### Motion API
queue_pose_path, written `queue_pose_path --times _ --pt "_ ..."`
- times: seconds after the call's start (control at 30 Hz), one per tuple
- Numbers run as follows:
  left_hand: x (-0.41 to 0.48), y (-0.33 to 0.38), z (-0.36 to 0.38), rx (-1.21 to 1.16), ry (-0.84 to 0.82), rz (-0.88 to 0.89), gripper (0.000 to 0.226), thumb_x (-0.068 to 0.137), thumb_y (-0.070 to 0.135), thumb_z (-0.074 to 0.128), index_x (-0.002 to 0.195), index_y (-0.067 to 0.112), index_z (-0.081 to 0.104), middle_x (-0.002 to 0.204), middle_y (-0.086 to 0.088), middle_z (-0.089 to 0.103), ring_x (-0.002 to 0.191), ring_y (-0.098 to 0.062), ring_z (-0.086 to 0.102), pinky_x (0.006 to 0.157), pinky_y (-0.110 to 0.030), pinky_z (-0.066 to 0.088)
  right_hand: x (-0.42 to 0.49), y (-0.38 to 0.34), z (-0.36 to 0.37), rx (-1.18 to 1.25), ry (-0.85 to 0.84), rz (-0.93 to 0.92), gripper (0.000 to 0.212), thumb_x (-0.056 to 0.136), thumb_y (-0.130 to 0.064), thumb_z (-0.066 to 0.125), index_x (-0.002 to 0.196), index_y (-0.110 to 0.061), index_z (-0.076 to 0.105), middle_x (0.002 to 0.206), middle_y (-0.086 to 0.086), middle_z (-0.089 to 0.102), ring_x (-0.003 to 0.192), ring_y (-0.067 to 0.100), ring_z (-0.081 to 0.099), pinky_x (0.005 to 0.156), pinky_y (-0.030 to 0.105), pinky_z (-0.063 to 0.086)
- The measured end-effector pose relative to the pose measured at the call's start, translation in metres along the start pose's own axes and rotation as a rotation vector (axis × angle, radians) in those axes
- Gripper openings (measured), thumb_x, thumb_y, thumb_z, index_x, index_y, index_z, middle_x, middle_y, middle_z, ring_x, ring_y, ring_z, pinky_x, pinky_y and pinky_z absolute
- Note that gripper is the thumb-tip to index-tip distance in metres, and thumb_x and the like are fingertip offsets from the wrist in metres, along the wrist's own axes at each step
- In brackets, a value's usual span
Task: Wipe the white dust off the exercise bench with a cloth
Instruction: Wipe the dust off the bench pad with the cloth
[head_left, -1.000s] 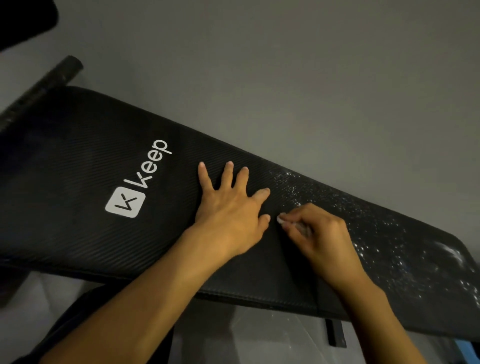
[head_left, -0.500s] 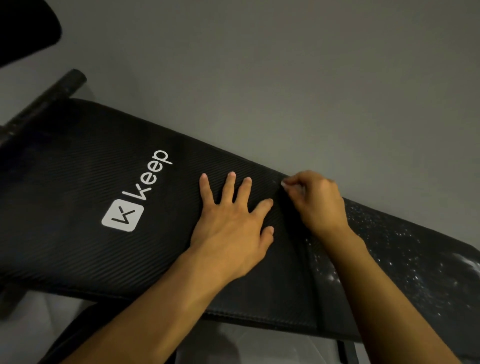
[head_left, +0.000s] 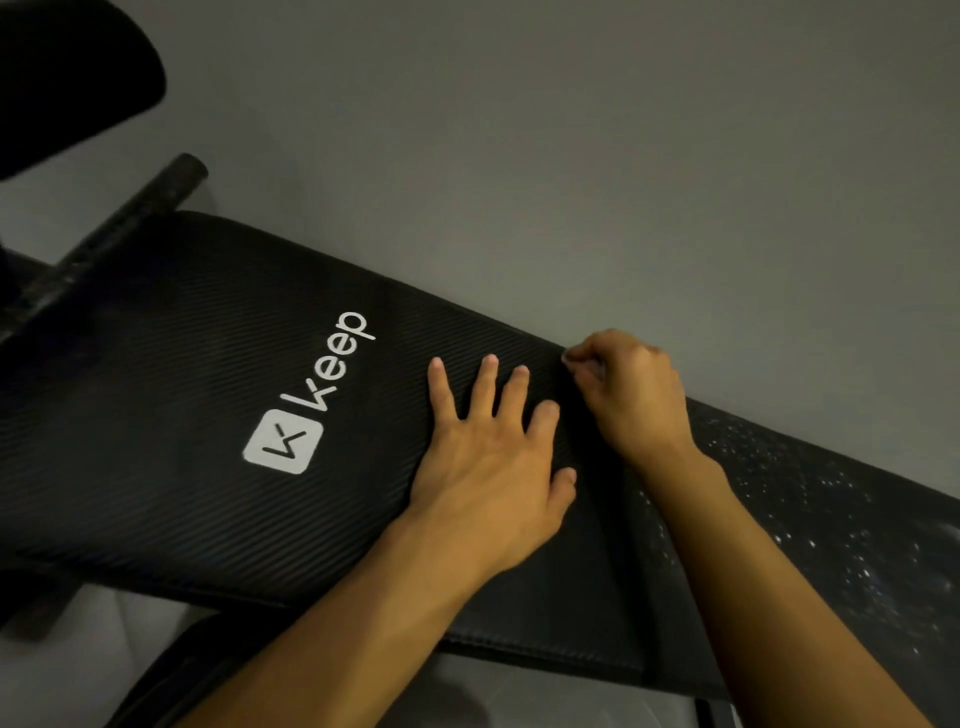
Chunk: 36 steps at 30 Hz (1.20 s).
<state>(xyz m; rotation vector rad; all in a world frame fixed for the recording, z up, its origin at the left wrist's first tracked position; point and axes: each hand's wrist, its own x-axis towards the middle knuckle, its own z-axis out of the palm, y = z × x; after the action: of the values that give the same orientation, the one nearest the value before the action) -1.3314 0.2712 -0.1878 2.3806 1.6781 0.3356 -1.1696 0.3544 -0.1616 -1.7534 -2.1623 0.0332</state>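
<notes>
Wiping of the exercise bench (head_left: 208, 364), part done, as seen from beside it. Item, pad: black, ribbed, lying slantwise against a plain grey surface (head_left: 623, 156), with a white Keep logo (head_left: 311, 395) on its left half. Item, left hand (head_left: 488, 467): laid flat on the pad just right of the logo, fingers straight and spread, holding nothing, apparently steadying. Item, right hand (head_left: 628, 395): at the pad's far edge, just beside the left, fingers curled tight and the tips pinched on a sliver of pale material, which I take to be the cloth (head_left: 584, 366); most of it is hidden inside the fist. Item, white dust (head_left: 810, 499): speckled over the right-hand stretch of the pad, from the right forearm out to the frame edge. Condition: the logo half and the strip under the hands look clean; the right end looks unwiped. Estimate: roughly half cleared, the dusty end left to do.
</notes>
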Motion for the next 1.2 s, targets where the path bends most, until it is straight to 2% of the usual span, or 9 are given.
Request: queue_pose_path --times 0.13,0.2,0.3,0.47,0.53,0.7,0.87,1.07,1.2 --pt "0.002 0.000 0.001 -0.005 0.000 0.004 0.064 0.102 0.058 0.033 0.154 0.021 0.026 0.171 -0.014 0.003 0.157 -0.039 -0.010 0.115 -0.075 -0.011 -0.024 -0.004 -0.005 0.093 -0.090 -0.080 0.011 0.093 -0.031 0.067 0.103 -0.029 0.072 0.103 -0.016 0.071 0.093 0.008 0.068 0.078 0.042 0.059" --pt "0.002 -0.001 0.001 0.005 -0.003 0.005 0.065 0.102 0.058 0.032 0.156 0.022 0.023 0.171 -0.014 0.002 0.157 -0.039 -0.010 0.115 -0.075 -0.010 -0.021 0.008 -0.011 0.017 -0.071 -0.010 0.013 0.094 -0.041 0.064 0.102 -0.033 0.070 0.099 -0.015 0.070 0.089 0.009 0.067 0.075 0.044 0.059" --pt "0.001 -0.001 0.000 -0.003 -0.003 0.006 0.064 0.104 0.057 0.029 0.158 0.023 0.022 0.171 -0.013 0.002 0.157 -0.038 -0.009 0.117 -0.074 -0.009 -0.021 0.014 -0.017 -0.024 -0.038 0.055 0.012 0.095 -0.039 0.062 0.103 -0.032 0.069 0.099 -0.012 0.069 0.088 0.011 0.067 0.075 0.046 0.059" --pt "-0.002 -0.002 -0.003 -0.010 0.004 0.025 0.056 0.107 0.049 0.022 0.157 0.024 0.024 0.171 -0.015 0.002 0.157 -0.039 -0.009 0.117 -0.074 -0.007 -0.094 -0.012 -0.035 0.084 -0.130 -0.066 0.012 0.093 -0.037 0.059 0.096 -0.029 0.068 0.090 -0.013 0.060 0.077 0.006 0.062 0.065 0.037 0.057" --pt "-0.002 -0.002 -0.002 -0.004 0.010 0.035 0.055 0.107 0.048 0.025 0.157 0.025 0.025 0.171 -0.017 0.004 0.157 -0.041 -0.007 0.116 -0.075 -0.006 -0.116 -0.010 -0.048 0.098 -0.199 -0.061 0.015 0.091 -0.043 0.058 0.095 -0.033 0.067 0.094 -0.016 0.061 0.082 0.005 0.064 0.067 0.032 0.058" --pt "-0.002 -0.002 0.000 0.002 -0.002 0.043 0.053 0.105 0.052 0.028 0.156 0.038 0.023 0.171 -0.014 0.003 0.157 -0.040 -0.008 0.117 -0.074 -0.008 -0.110 0.005 -0.047 -0.097 -0.102 -0.030 0.013 0.093 -0.036 0.058 0.103 -0.034 0.066 0.098 -0.018 0.055 0.079 0.002 0.060 0.067 0.033 0.059" --pt "-0.004 -0.004 0.003 0.003 0.003 0.068 0.053 0.103 0.056 0.028 0.155 0.045 0.026 0.170 -0.015 0.006 0.157 -0.038 -0.005 0.118 -0.073 -0.008 -0.168 -0.020 -0.049 0.129 -0.169 -0.103 0.013 0.100 -0.036 0.056 0.095 -0.028 0.065 0.091 -0.012 0.056 0.075 0.009 0.062 0.064 0.037 0.054" --pt "-0.009 0.005 -0.001 -0.092 -0.045 0.263 0.054 0.101 0.062 0.024 0.152 0.050 0.033 0.171 -0.004 0.011 0.158 -0.027 -0.004 0.123 -0.066 -0.004 -0.182 0.009 -0.059 -0.086 -0.053 0.004 0.009 0.090 -0.030 0.065 0.099 -0.034 0.064 0.090 -0.017 0.051 0.067 0.007 0.057 0.053 0.035 0.052" --pt "-0.019 0.018 0.006 -0.030 -0.069 0.325 0.052 0.104 0.058 0.028 0.155 0.049 0.027 0.171 -0.006 0.008 0.158 -0.029 -0.004 0.122 -0.068 -0.006 -0.199 0.002 -0.054 0.081 -0.073 -0.032 0.006 0.097 -0.031 0.060 0.094 -0.029 0.065 0.089 -0.012 0.055 0.072 0.010 0.062 0.058 0.037 0.053"
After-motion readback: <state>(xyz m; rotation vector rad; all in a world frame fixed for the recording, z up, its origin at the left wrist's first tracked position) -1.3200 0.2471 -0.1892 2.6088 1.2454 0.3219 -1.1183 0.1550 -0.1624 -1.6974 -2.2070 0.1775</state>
